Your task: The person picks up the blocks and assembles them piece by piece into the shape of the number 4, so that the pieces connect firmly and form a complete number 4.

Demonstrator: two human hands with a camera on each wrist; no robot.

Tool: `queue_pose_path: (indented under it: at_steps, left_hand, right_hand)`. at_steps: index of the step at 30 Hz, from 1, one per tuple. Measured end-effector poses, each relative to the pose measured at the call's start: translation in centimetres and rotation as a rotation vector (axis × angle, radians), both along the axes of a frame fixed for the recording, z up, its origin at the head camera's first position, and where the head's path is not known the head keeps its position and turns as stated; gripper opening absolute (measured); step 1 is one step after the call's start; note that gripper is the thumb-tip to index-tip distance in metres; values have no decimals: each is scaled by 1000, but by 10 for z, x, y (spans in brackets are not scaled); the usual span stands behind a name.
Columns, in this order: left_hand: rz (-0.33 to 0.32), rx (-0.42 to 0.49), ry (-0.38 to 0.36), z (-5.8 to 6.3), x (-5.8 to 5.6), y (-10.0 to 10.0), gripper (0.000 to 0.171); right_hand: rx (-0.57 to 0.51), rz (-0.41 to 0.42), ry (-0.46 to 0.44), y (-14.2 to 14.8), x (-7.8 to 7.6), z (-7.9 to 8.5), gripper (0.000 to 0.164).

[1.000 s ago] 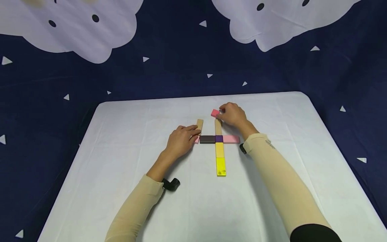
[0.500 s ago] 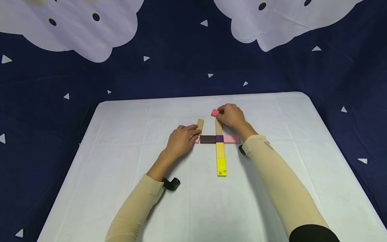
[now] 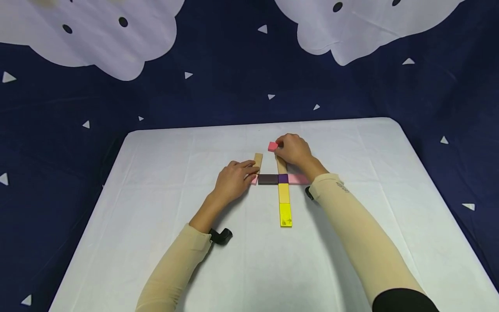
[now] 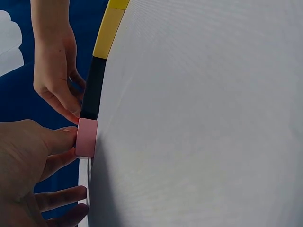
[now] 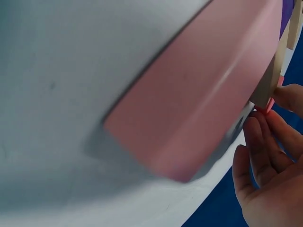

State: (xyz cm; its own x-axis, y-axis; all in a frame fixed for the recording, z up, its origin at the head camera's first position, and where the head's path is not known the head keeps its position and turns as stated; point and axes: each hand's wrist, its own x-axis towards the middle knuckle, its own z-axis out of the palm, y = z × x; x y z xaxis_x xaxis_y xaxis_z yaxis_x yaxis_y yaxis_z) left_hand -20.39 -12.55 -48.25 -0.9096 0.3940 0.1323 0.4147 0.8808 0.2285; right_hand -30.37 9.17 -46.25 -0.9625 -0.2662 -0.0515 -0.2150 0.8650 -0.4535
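My right hand [image 3: 294, 149] pinches a small coral-pink block [image 3: 273, 146] between thumb and fingers, at the far end of a tan wooden block [image 3: 281, 165]. My left hand [image 3: 231, 182] holds a pale pink block [image 3: 254, 179] at the row's left end; thumb and a finger meet it in the left wrist view, where the pink block [image 4: 86, 137] shows whole. A second tan block [image 3: 258, 160] stands by its fingertips. Between lie a dark block [image 3: 268, 179] and a purple block [image 3: 283, 178]. In the right wrist view, fingers partly hide the coral block [image 5: 270, 105].
A pink block [image 3: 298, 179] extends right from the purple one, close below my right wrist. Two yellow blocks, one orange-yellow [image 3: 284, 193] and one bright [image 3: 286, 215], run toward me. All lie on a white-covered table [image 3: 249, 268] before a dark blue cloth [image 3: 218, 99].
My right hand has shifted slightly left with the coral-pink block. The far end of the right tan block has swung left too. My left hand stays in place.
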Motion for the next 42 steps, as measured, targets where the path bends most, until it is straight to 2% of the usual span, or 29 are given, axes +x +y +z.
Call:
queue_pose_path:
  at_steps: [14,35,42]
  left_hand:
    - [-12,12,24,1,0,0,30]
    - [-7,11,25,-2,-1,-2,31]
    - [-8,6,14,-2,-1,-2,31]
  right_hand:
    - [33,1,5,2,-4,-5,38]
    - [25,-27,17,3,-2,-3,37]
    - [-2,-3,31,-2,-1,-3,36]
